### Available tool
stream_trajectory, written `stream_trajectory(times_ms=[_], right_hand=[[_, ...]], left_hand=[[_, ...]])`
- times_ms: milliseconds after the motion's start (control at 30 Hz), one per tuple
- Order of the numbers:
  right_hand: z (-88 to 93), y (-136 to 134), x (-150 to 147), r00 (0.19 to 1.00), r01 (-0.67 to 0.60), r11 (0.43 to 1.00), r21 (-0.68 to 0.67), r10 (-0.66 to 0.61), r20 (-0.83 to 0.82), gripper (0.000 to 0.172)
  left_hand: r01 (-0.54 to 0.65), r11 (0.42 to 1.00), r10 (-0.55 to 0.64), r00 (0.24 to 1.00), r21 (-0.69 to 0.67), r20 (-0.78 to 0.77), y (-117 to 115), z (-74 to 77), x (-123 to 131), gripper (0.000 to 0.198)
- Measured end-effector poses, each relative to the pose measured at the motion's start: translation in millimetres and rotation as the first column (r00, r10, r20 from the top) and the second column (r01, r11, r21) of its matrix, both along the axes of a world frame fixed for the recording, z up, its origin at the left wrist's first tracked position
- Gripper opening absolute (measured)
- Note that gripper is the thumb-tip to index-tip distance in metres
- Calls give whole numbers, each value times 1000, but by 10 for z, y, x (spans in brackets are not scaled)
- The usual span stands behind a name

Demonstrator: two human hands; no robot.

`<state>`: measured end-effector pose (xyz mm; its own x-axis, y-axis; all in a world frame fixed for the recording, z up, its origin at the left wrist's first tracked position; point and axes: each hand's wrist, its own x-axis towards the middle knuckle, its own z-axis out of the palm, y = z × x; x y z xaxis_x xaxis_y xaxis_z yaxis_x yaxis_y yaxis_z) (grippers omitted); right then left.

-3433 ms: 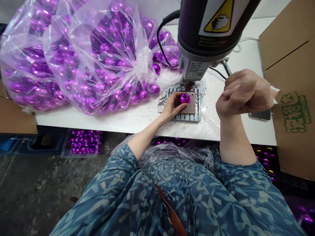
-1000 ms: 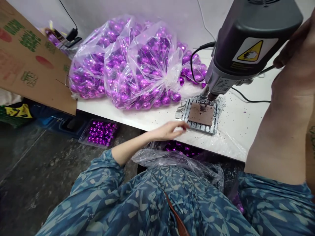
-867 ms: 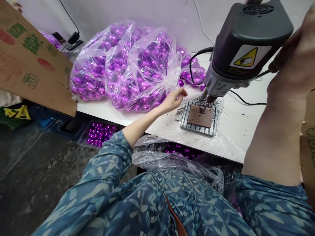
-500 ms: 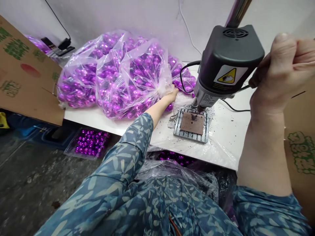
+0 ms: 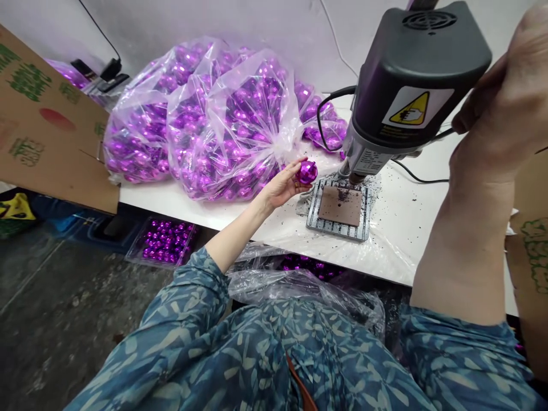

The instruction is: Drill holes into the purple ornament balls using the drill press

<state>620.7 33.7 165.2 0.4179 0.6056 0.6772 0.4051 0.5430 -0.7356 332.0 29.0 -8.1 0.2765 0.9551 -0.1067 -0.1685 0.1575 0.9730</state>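
Note:
My left hand (image 5: 280, 185) holds a shiny purple ball (image 5: 307, 172) in its fingertips, just left of the drill press table (image 5: 338, 206) with its brown pad. The grey drill press head (image 5: 411, 85) hangs above that pad. My right hand (image 5: 505, 108) is raised at the right, fingers wrapped round the dark feed lever (image 5: 464, 120) of the press. Clear plastic bags of purple balls (image 5: 214, 125) lie on the white table (image 5: 192, 202) behind my left hand.
Cardboard boxes stand at the far left (image 5: 38, 131) and the right edge (image 5: 531, 240). A clear tray of purple balls (image 5: 165, 242) sits on the floor under the table. Another plastic bag (image 5: 299, 279) lies in my lap. Dark shavings are scattered round the press table.
My left hand reached into the bag of balls, then drew back toward the press with one purple ball in its fingers. My right hand stayed up on the lever.

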Motion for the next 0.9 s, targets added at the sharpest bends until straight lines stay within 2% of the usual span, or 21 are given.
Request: stream_trajectory(times_ms=[133,233,333,433,533,567,733,900], right_hand=[[7,50,23,1000,-8,1000,26,9,-20,97],[58,-5,-26,999,-35,999,-6,35,-15,98],[128,-99,-115,998,-59,998,-33,59,-20,94],[189,-174,-184,997,-75,997,-37,74,-7,82],[219,-205,-200,996,-86,996,-32,86,0,67],[219,-205,-196,996,-92,995,-31,92,2,67],[155,-140,-158,995,-100,995,8,100,6,91],[123,-95,-152,995,-85,996,12,84,44,91]], left_hand=[[13,1000,-13,1000,-10,-3,-215,-187,113,52],[17,999,-14,998,40,-66,-275,-337,259,57],[74,984,-53,990,165,-129,-282,-424,414,57],[128,948,-59,970,291,-235,-252,-458,549,59],[158,922,-28,938,353,-345,-219,-472,650,60],[160,921,-15,926,356,-376,-213,-474,674,61],[156,907,67,865,392,-498,-211,-451,746,59],[245,785,160,808,569,-568,-262,-433,818,49]])
